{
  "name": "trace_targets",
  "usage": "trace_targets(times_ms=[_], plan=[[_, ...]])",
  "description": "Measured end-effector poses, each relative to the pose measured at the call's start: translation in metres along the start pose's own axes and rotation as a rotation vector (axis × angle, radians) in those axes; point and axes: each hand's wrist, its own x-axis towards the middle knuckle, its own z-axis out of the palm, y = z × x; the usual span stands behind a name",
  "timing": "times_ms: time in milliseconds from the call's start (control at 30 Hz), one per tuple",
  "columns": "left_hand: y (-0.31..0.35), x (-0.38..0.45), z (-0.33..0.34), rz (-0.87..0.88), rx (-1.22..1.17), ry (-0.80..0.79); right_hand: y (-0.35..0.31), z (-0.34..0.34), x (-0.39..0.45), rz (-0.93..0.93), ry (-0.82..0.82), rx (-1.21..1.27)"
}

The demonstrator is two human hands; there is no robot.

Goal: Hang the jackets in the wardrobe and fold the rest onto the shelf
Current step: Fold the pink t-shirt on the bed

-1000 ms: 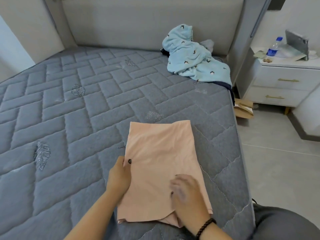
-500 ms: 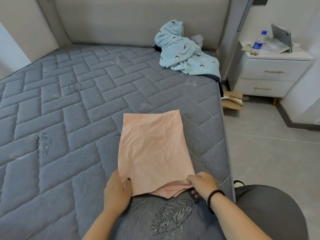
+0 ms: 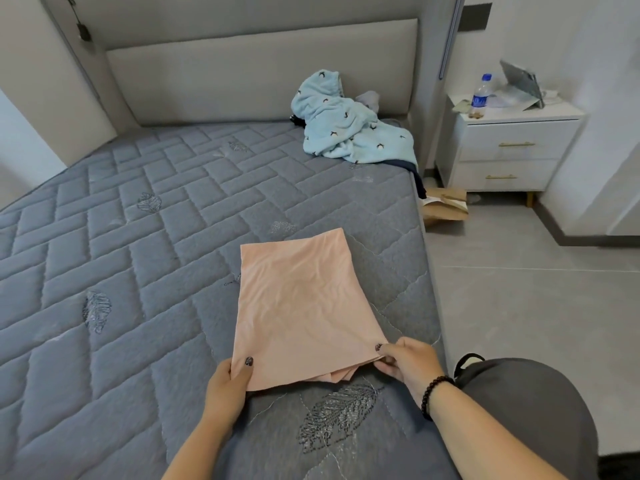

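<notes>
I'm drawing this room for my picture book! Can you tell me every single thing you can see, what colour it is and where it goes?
mattress: 1, grey quilted, fills the left and middle
headboard: 1, beige, behind the mattress
peach garment: 1, folded flat on the mattress, near edge
blue garment: 1, light blue with small dark marks, crumpled by the headboard
dark garment: 1, navy, under the blue one, hanging off the bed edge
nightstand: 1, white with gold handles, right of the bed
water bottle: 1, clear with blue cap, on the nightstand
paper bag: 1, brown, on the floor
left hand: pinches the peach garment's near left corner
right hand: fingers pinch the near right corner; black bead bracelet
</notes>
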Motion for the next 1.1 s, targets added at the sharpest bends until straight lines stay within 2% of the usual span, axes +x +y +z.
trace_targets(times_ms=[100, 233, 400, 567, 800, 867, 1000, 1100], plan=[[-0.004, 0.000, 0.000, -0.002, -0.015, -0.045, 0.005, -0.004, -0.001, -0.051, 0.007, -0.253], [-0.001, 0.001, -0.001, -0.030, -0.036, -0.091, 0.016, -0.010, -0.003, -0.334, 0.100, -0.746], [0.000, 0.002, -0.001, -0.051, -0.106, -0.140, 0.025, -0.015, 0.001, -0.501, -0.150, -1.103], [0.002, 0.000, -0.001, -0.042, -0.112, -0.140, 0.023, -0.015, 0.004, -0.505, -0.023, -0.933], [0.008, -0.005, -0.003, -0.057, -0.096, -0.149, 0.022, -0.015, 0.006, -0.451, -0.010, -0.868], [0.013, -0.010, -0.004, -0.069, -0.089, -0.152, 0.019, -0.015, 0.006, -0.393, -0.016, -0.815], [0.026, -0.025, 0.000, -0.101, -0.183, -0.178, -0.001, -0.021, 0.000, -0.151, -0.076, -0.587], [0.039, -0.039, -0.001, -0.113, -0.258, -0.213, -0.019, -0.031, -0.010, -0.112, -0.085, -0.456]])
